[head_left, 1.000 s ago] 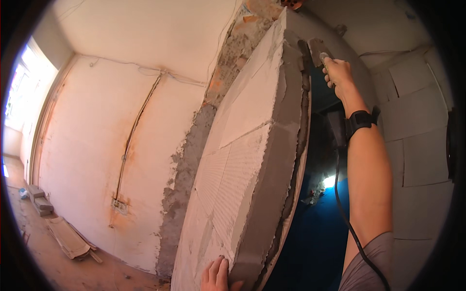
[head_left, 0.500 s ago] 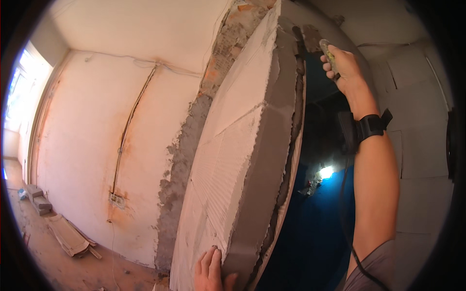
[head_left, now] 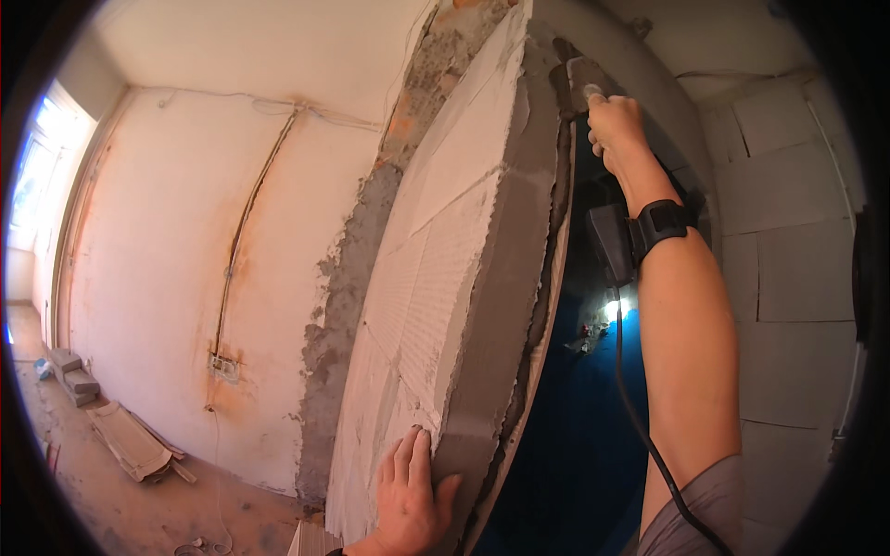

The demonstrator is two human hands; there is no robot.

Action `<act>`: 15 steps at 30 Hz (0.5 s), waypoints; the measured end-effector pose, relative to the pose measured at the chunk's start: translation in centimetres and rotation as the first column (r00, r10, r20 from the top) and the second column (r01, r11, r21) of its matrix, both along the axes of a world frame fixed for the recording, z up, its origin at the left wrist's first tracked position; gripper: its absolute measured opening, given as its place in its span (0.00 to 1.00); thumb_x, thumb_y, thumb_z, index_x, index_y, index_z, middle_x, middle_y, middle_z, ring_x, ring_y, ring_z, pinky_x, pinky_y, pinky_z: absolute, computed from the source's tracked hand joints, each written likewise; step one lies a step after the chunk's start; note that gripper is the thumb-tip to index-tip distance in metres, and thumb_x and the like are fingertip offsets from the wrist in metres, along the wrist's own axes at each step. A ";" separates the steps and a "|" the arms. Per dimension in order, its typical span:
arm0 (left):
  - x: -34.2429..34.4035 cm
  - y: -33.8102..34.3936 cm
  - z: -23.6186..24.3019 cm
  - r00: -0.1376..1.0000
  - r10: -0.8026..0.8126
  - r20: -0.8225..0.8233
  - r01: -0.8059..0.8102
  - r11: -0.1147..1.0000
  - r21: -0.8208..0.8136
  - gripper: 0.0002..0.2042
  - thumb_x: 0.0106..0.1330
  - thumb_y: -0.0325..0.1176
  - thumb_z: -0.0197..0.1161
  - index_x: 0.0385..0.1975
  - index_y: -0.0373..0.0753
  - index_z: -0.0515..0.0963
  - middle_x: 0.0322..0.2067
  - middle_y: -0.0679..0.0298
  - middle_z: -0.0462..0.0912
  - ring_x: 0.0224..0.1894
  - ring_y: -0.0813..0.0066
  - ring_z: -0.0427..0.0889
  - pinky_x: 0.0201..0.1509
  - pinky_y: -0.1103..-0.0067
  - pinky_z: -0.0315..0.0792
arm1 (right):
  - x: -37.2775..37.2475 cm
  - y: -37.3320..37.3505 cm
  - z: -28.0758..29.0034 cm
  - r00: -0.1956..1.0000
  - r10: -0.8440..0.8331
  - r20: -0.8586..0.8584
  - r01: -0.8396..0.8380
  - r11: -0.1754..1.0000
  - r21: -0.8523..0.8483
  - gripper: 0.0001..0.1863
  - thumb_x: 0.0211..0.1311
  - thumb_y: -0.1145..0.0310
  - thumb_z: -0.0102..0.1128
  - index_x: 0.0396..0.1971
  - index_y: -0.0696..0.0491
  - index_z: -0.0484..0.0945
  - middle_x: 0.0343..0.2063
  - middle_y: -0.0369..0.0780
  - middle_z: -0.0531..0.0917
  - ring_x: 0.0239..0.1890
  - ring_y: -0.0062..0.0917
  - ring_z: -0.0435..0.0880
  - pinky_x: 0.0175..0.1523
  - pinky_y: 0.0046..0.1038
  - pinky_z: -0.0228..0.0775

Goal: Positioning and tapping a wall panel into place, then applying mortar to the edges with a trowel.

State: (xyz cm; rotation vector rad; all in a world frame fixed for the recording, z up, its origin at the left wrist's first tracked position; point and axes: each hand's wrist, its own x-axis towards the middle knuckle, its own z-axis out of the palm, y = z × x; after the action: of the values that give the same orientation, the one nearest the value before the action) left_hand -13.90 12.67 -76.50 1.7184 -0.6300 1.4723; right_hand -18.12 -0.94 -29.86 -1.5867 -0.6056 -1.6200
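Fingers of the right hand (head_left: 618, 125) clench a trowel (head_left: 581, 78), its blade high at the wall's (head_left: 496, 241) narrow edge, the arm stretched upward; the left hand (head_left: 408, 494) rests unclenched on the wall's lower corner, thumb apart.

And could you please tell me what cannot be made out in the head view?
All in the head view:
- Handle of the tool: mostly hidden by the right hand.
- Forearm behind the left hand: cut off by the lower edge.
- Scene outside the window: lost in glare.
- Items near the bright spot: too small.
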 end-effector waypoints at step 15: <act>0.4 -0.3 -0.2 0.999 -0.020 0.024 0.020 1.000 0.013 0.34 0.59 0.31 0.65 0.63 0.23 0.60 0.59 0.38 0.67 0.59 0.37 0.67 0.63 0.55 0.61 | -2.0 -2.8 -6.2 0.945 0.327 -0.011 -0.327 0.945 0.010 0.12 0.68 0.62 0.55 0.35 0.58 0.77 0.26 0.34 0.75 0.20 0.14 0.72 0.18 0.18 0.60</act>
State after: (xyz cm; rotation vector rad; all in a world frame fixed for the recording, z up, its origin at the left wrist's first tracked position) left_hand -13.53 12.41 -76.70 1.7011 -0.6692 1.4803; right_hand -20.10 -3.73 -36.08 -1.4026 -0.8080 -1.3609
